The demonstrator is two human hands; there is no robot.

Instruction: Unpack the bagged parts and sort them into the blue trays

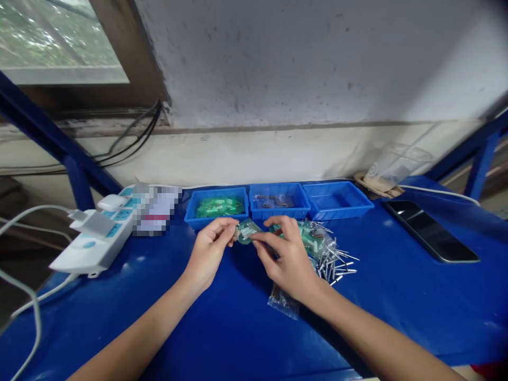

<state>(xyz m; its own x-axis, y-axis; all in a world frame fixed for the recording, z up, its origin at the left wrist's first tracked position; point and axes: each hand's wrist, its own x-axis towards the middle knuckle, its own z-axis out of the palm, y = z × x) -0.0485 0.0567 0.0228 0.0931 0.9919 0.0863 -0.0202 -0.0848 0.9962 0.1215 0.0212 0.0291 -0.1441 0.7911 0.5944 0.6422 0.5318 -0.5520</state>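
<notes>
Between my two hands is a small clear bag with pale green contents [246, 232], held above the blue table. My left hand [210, 248] pinches its left edge between thumb and fingers. At its right side, the fingertips of my right hand [288, 254] close on the bag. Beneath and beyond my right hand lies a pile of small bags and loose silver metal pins [335, 262]. A clear bag with brownish pieces [283, 302] shows partly under my right wrist. What exactly the held bag contains is too small to tell.
Three blue trays line the wall: the left tray [189, 212] holds green bags, the middle tray [257, 212] several small bags, the right tray [337, 211] nothing visible. A power strip [85, 254] stands left; a phone [431, 230] and plastic cup [397, 166] are right.
</notes>
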